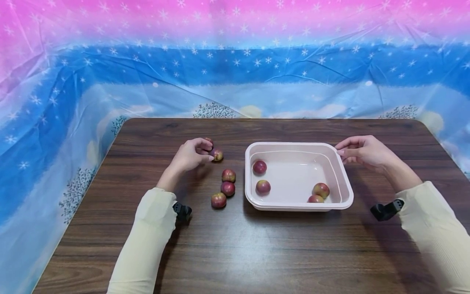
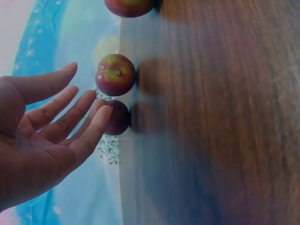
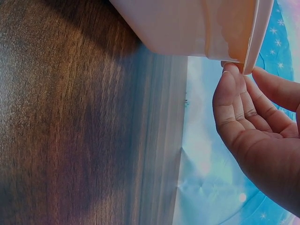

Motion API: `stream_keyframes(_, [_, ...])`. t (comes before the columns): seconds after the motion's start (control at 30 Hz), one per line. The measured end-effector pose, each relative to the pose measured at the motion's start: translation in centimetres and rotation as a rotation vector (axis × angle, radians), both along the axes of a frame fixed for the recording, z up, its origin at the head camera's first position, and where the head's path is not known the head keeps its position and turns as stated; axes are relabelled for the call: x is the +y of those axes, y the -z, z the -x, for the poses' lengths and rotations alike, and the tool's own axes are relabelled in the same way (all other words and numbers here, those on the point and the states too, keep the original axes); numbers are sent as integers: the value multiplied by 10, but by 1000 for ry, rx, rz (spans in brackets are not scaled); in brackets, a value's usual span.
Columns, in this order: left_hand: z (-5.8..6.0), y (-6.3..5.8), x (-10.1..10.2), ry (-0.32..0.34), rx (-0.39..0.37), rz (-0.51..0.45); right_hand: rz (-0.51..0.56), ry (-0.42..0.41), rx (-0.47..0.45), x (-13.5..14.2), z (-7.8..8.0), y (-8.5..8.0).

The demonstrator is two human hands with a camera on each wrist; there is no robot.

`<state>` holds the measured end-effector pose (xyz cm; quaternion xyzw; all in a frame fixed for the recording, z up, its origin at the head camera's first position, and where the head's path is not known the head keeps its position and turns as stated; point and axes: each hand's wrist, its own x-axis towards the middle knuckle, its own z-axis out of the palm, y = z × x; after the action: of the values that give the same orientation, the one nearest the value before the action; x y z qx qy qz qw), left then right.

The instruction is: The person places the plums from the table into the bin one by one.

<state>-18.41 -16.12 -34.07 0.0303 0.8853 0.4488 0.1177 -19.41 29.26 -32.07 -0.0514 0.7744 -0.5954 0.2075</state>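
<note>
My left hand is at two small round red-and-yellow fruits, its fingers loosely bent and its thumb apart from them. The nearer fruit is by the thumb tip; the darker farther fruit is partly behind the fingertips in the left wrist view. At the far right corner of a pale pink plastic tub, my right hand pinches the rim, thumb outside and fingertips under the lip. Inside the tub, two fruits lie at the left and two more at the near right.
Three more fruits lie in a short line on the brown wooden table, between the left hand and the tub. A snowflake-patterned cloth hangs behind the table. Each sleeve carries a black wrist camera.
</note>
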Motion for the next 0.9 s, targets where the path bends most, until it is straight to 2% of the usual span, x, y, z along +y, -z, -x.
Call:
stream_keyframes(0.5, [8,11,5,-25,12,50,11,1,2,0,1,1])
stream_keyframes(0.9, [11,17,11,-7,34,62,-48,2,26,0,0,1])
